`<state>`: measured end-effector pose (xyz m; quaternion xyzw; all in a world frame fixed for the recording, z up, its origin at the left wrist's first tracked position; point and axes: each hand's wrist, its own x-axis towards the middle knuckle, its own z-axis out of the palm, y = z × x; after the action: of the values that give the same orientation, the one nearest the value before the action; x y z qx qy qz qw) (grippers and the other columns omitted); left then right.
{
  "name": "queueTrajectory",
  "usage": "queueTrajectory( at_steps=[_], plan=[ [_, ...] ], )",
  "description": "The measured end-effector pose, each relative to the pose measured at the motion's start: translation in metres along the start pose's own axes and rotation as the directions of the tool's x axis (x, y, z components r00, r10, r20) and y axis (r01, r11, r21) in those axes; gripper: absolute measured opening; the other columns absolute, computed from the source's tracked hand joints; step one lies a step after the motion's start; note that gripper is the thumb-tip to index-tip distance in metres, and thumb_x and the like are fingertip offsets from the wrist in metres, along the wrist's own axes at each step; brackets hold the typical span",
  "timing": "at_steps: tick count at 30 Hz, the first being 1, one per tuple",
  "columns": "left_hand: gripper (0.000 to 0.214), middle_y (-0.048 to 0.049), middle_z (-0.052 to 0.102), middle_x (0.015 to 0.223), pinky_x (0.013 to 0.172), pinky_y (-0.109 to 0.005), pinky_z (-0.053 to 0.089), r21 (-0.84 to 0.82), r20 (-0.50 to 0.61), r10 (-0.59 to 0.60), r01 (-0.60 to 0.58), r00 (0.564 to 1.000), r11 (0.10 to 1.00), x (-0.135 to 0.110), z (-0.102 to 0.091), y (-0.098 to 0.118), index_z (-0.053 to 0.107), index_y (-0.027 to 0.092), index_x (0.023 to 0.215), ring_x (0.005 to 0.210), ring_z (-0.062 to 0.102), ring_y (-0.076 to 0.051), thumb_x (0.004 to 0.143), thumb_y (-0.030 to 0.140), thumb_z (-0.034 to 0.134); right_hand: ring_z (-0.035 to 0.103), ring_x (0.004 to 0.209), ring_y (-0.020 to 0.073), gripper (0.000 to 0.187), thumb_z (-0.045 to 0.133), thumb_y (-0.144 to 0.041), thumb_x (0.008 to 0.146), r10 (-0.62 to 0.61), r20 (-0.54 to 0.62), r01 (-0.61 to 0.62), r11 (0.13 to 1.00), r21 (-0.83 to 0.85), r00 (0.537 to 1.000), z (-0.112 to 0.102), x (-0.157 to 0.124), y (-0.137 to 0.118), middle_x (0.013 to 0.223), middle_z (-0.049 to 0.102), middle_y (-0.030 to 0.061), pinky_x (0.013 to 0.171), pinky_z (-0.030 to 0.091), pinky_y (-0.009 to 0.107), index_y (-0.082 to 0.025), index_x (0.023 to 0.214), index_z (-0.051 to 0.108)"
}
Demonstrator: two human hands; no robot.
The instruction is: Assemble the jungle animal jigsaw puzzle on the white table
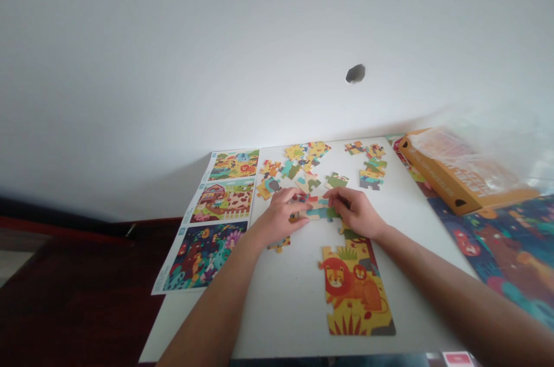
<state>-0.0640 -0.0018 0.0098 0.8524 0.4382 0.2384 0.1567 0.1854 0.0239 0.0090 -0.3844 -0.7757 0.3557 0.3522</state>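
Observation:
My left hand (283,214) is closed with thumb and fingertips on the left end of a strip of joined jigsaw pieces (319,209) in pale blue, red and green. The curled fingers of my right hand (355,211) hold the right end of that strip from above. Just below my right hand lies a joined lion section (357,292) of the puzzle, showing two lions on yellow ground. Another piece (280,244) lies partly hidden under my left wrist. Beyond both hands, loose pieces (289,168) are scattered, among them a green one (337,180).
A sheet with three printed pictures (223,199) lies along the left side of the white table (285,309). More joined pieces (373,173) are at the back right. An orange puzzle box (450,182) with clear plastic rests on a dark finished puzzle (497,246). A wall (259,67) stands behind.

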Motion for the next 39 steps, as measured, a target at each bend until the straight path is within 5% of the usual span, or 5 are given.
queueTrajectory(
  at_steps=[6, 9, 12, 22, 39],
  plan=[
    [0.036, -0.0085, 0.055, 0.124, 0.105, -0.043, 0.044, 0.044, 0.036, -0.025, 0.024, 0.999, 0.999, -0.002, -0.003, -0.003, 0.069, 0.029, 0.122, 0.111, 0.056, -0.024, 0.086, 0.032, 0.07, 0.063, 0.085, 0.018, 0.025, 0.049, -0.012, 0.091, -0.175, 0.009, 0.175, 0.981, -0.088, 0.984, -0.001, -0.001, -0.003, 0.093, 0.068, 0.006, 0.079, 0.05, 0.031, -0.021, 0.103, 0.068],
    [0.058, -0.0099, 0.055, 0.128, 0.11, -0.045, 0.04, 0.039, 0.051, -0.078, 0.076, 0.996, 0.996, -0.003, -0.009, -0.004, 0.054, 0.026, 0.139, 0.122, 0.052, -0.027, 0.084, 0.031, 0.071, 0.06, 0.098, 0.0228, 0.026, 0.052, -0.016, 0.092, -0.292, 0.081, 0.302, 0.936, -0.183, 0.953, -0.002, 0.0, -0.002, 0.105, 0.066, 0.0106, 0.087, 0.05, 0.039, -0.021, 0.111, 0.068],
    [0.058, -0.0098, 0.054, 0.131, 0.112, -0.044, 0.039, 0.033, 0.062, -0.119, 0.117, 0.991, 0.993, -0.006, -0.016, -0.007, 0.051, 0.025, 0.141, 0.125, 0.051, -0.027, 0.085, 0.025, 0.068, 0.057, 0.103, 0.0263, 0.028, 0.057, -0.021, 0.091, -0.321, 0.163, 0.357, 0.885, -0.3, 0.933, -0.003, 0.001, 0.002, 0.111, 0.064, 0.0125, 0.091, 0.049, 0.045, -0.022, 0.116, 0.069],
    [0.023, -0.0054, 0.061, 0.122, 0.109, -0.042, 0.04, 0.018, 0.041, -0.023, 0.022, 0.999, 1.0, -0.003, -0.013, -0.001, 0.072, 0.026, 0.105, 0.115, 0.056, -0.024, 0.083, 0.022, 0.069, 0.054, 0.108, 0.0276, 0.028, 0.057, -0.023, 0.092, -0.292, 0.195, 0.347, 0.853, -0.39, 0.936, -0.005, 0.001, 0.008, 0.114, 0.059, 0.0129, 0.094, 0.047, 0.047, -0.022, 0.116, 0.07],
    [0.03, -0.0059, 0.056, 0.122, 0.109, -0.045, 0.04, 0.061, 0.03, -0.021, 0.019, 0.999, 0.998, -0.002, -0.004, 0.003, 0.072, 0.031, 0.115, 0.117, 0.05, -0.025, 0.085, 0.028, 0.069, 0.053, 0.113, 0.0288, 0.035, 0.06, -0.02, 0.088, -0.269, 0.161, 0.31, 0.882, -0.355, 0.95, -0.005, 0.003, 0.01, 0.118, 0.057, 0.0129, 0.099, 0.046, 0.05, -0.024, 0.122, 0.065]
  ],
)
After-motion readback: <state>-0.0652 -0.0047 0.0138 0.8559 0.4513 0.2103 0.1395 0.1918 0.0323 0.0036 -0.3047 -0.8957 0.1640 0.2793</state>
